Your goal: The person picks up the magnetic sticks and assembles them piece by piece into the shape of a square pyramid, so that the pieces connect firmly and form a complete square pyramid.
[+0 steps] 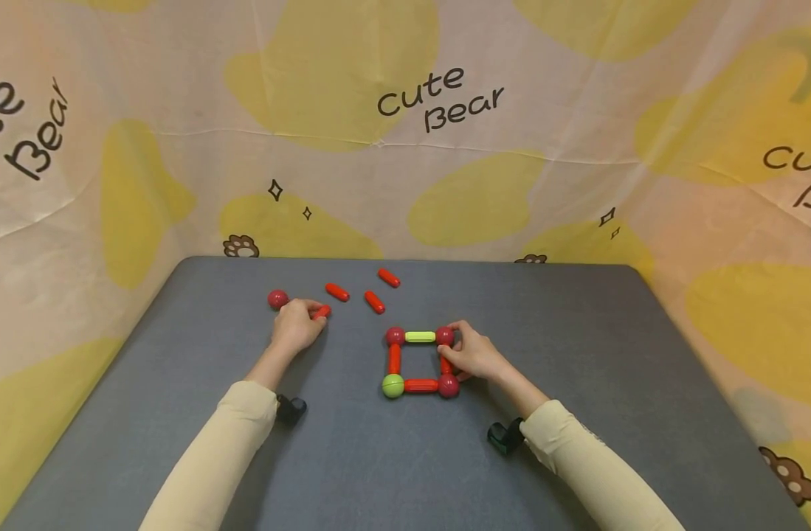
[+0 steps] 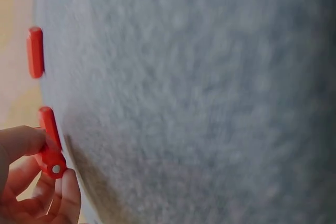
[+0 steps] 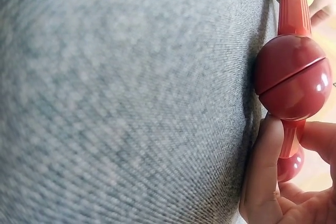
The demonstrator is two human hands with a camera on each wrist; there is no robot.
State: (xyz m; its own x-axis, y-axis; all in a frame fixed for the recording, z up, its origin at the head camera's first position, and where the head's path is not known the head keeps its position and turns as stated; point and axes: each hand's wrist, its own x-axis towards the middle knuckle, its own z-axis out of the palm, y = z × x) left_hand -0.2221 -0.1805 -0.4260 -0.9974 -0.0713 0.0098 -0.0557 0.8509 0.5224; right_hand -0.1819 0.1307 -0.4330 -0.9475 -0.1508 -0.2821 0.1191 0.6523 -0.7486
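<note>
Head view: right hand [image 1: 477,355] on square frame [image 1: 421,386], well inside table edges [image 1: 458,265].

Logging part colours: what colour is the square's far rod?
The far rod is yellow-green, showing best in the head view.

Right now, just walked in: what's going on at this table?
A person is handling a ball-and-rod building toy. Their left hand pinches a loose red rod, apart from the square frame. The right hand grips the frame's right-side red rod. The square is closed: four rods, one of them yellow-green, join three dark red balls and a green ball. Three more red rods and one dark red ball lie loose.
</note>
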